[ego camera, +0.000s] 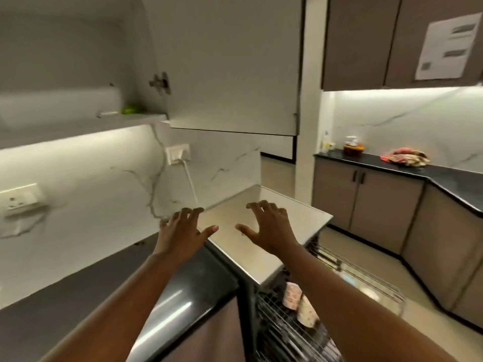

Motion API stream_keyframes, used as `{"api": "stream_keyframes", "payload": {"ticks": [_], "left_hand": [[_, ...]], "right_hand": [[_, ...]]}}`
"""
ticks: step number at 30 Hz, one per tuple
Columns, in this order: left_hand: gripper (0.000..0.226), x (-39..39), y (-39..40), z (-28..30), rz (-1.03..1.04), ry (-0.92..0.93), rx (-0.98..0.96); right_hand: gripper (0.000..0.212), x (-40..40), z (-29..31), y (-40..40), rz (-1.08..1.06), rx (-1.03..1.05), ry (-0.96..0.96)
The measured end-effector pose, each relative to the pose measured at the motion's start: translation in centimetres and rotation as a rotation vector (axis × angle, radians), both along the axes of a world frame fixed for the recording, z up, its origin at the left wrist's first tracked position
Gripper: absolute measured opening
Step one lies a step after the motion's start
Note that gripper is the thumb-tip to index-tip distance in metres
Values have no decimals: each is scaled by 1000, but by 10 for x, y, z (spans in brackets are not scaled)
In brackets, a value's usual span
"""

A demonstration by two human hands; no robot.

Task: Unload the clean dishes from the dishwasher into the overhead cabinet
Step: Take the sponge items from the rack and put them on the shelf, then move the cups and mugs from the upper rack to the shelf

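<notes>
My left hand and my right hand are both raised in front of me with fingers spread, holding nothing. They hover over the pale top of the dishwasher. Below it a wire rack is pulled out, and two patterned cups lie in it at my right forearm. The overhead cabinet at upper left stands open, its door swung out above my hands. Something green sits on its shelf.
A dark countertop runs to my left under a marble wall with a socket and cable. To the right, a second black counter carries a jar and a cloth. Brown upper cabinets bear a paper notice.
</notes>
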State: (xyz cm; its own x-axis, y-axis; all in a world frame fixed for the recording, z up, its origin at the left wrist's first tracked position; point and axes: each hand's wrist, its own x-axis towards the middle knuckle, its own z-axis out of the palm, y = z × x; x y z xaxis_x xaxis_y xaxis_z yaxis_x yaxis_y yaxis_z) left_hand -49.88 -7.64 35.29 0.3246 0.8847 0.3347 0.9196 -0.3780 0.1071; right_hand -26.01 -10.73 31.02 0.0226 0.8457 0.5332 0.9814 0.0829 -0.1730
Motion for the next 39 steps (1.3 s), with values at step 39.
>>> {"api": "stream_keyframes", "payload": {"ticks": [39], "left_hand": [[74, 334, -62, -276, -13, 116, -691]], "right_hand": [[68, 349, -236, -178, -226, -752, 257]]}}
